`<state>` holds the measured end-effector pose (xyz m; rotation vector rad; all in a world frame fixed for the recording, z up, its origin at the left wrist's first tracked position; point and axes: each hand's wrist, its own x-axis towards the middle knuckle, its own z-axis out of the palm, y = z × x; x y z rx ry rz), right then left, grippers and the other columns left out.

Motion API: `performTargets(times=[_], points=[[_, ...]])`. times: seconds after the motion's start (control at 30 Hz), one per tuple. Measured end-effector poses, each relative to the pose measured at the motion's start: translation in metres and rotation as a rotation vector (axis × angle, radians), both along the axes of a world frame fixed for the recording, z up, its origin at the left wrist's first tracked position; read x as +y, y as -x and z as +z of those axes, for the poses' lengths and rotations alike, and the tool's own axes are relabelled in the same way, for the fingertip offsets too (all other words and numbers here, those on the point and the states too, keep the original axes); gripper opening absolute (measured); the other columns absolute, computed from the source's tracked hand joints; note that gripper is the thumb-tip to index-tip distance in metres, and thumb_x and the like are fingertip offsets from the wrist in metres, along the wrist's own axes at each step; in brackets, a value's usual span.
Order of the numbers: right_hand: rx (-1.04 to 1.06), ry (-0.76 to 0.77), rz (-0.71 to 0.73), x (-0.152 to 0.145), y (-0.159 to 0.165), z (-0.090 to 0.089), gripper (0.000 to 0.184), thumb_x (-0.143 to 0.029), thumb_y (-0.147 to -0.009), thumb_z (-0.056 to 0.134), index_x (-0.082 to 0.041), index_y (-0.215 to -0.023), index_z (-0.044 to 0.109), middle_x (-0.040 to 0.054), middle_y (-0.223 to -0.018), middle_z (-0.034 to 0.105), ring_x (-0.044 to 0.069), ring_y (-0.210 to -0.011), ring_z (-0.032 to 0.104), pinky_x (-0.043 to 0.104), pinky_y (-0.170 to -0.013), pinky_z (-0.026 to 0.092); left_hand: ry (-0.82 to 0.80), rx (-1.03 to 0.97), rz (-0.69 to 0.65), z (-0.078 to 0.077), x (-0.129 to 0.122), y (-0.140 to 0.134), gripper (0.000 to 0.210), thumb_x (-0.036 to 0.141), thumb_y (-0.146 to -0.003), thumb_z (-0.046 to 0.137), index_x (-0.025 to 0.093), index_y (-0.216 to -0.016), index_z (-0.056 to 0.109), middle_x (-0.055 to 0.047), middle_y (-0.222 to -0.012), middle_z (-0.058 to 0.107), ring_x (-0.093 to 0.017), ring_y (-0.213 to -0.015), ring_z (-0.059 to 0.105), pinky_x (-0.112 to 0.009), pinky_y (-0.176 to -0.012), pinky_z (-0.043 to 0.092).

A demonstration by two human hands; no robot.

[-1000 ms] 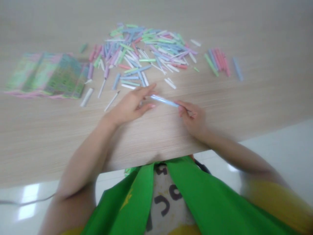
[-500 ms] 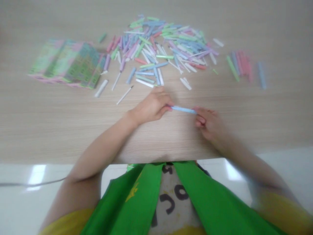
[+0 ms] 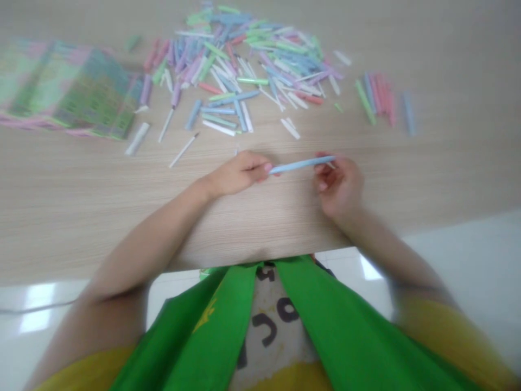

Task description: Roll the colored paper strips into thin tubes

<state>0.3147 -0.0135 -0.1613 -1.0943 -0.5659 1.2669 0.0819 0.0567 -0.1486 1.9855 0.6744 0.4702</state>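
A slim light-blue pen point(image 3: 301, 164) is stretched between my two hands above the near part of the table. My left hand point(image 3: 240, 172) pinches its left end between thumb and fingers. At the other end, the curled fingers of my right hand point(image 3: 340, 187) close on the pen, which tilts slightly up to the right. A thin whitish bit shows by the right fingertips, too blurred to name. Beyond my hands lies a big loose heap of pastel pens and white refill-like sticks point(image 3: 220, 128). One thin white refill with a dark tip point(image 3: 184, 150) lies apart, left of the heap.
Folded, printed pink-and-green card boxes point(image 3: 73, 87) stand at the far left. On the right, several pens lie in a row, pink ones point(image 3: 382, 98) among them, with a single blue pen point(image 3: 409, 114) beside it. The wooden table's point(image 3: 260, 239) front edge runs close to my body.
The view has shifted, so the tabletop things appear further left and higher. The blue pen now slopes up to the right, and my right hand has turned and risen with its end.
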Motion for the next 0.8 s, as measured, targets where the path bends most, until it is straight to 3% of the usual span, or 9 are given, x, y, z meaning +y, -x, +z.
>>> performTargets(times=[0.07,0.17,0.3,0.47,0.57,0.7,0.8], points=[[-0.082,-0.075,-0.008,-0.002,0.001,-0.004,0.023,-0.047,-0.08,0.071,-0.024,-0.081,0.074,0.0005,-0.065,0.061,0.009,-0.048,0.045,0.023,-0.034,0.025,0.204,-0.051,0.034,-0.004,-0.005,0.0,0.04,0.043,-0.098,0.05,0.011,-0.088,0.073,-0.003,-0.062,0.061,-0.012,-0.057,0.053,-0.027,-0.063,0.043],[-0.171,-0.135,-0.03,-0.005,0.003,-0.006,0.023,-0.05,-0.082,0.072,-0.027,-0.082,0.075,-0.0007,-0.067,0.063,0.008,-0.044,0.04,0.025,-0.035,0.023,0.424,-0.107,0.088,-0.004,-0.013,-0.006,0.033,0.037,-0.094,0.058,0.01,-0.084,0.074,-0.005,-0.062,0.064,-0.013,-0.059,0.057,-0.027,-0.064,0.046],[-0.217,-0.228,-0.049,-0.009,0.003,-0.003,0.025,-0.052,-0.085,0.07,-0.028,-0.088,0.076,-0.004,-0.065,0.06,0.004,-0.039,0.028,0.026,-0.036,0.021,0.608,-0.122,0.141,0.007,-0.019,-0.013,0.026,0.03,-0.091,0.062,0.009,-0.082,0.075,-0.003,-0.057,0.06,-0.012,-0.056,0.055,-0.027,-0.063,0.047],[-0.253,-0.253,0.041,-0.007,-0.002,-0.004,0.026,-0.052,-0.086,0.07,-0.029,-0.097,0.073,-0.0045,-0.062,0.056,0.005,-0.04,0.023,0.03,-0.041,0.016,0.899,-0.122,0.128,0.019,-0.025,-0.013,0.029,0.035,-0.091,0.066,0.01,-0.08,0.076,0.0,-0.048,0.047,-0.01,-0.046,0.045,-0.026,-0.051,0.04],[-0.243,-0.233,0.043,-0.004,-0.006,-0.006,0.027,-0.054,-0.086,0.07,-0.027,-0.09,0.071,-0.0051,-0.057,0.052,0.006,-0.042,0.024,0.031,-0.042,0.016,0.936,-0.168,0.143,0.019,-0.031,-0.016,0.03,0.038,-0.088,0.071,0.009,-0.079,0.076,0.0,-0.048,0.048,-0.01,-0.047,0.047,-0.028,-0.052,0.043],[-0.299,-0.101,0.062,0.0,-0.01,-0.005,0.031,-0.056,-0.088,0.068,-0.026,-0.081,0.064,-0.0059,-0.051,0.044,0.007,-0.043,0.033,0.029,-0.043,0.021,0.839,-0.216,0.194,0.015,-0.038,-0.022,0.033,0.039,-0.085,0.074,0.007,-0.082,0.077,-0.008,-0.061,0.066,-0.015,-0.059,0.062,-0.033,-0.064,0.052],[-0.289,0.007,0.066,0.001,-0.01,0.0,0.036,-0.057,-0.086,0.07,-0.025,-0.075,0.059,-0.0074,-0.048,0.038,0.007,-0.042,0.029,0.029,-0.043,0.02,0.785,-0.19,0.147,0.012,-0.044,-0.025,0.036,0.043,-0.081,0.077,0.008,-0.087,0.077,-0.013,-0.076,0.075,-0.018,-0.067,0.067,-0.034,-0.069,0.053]])
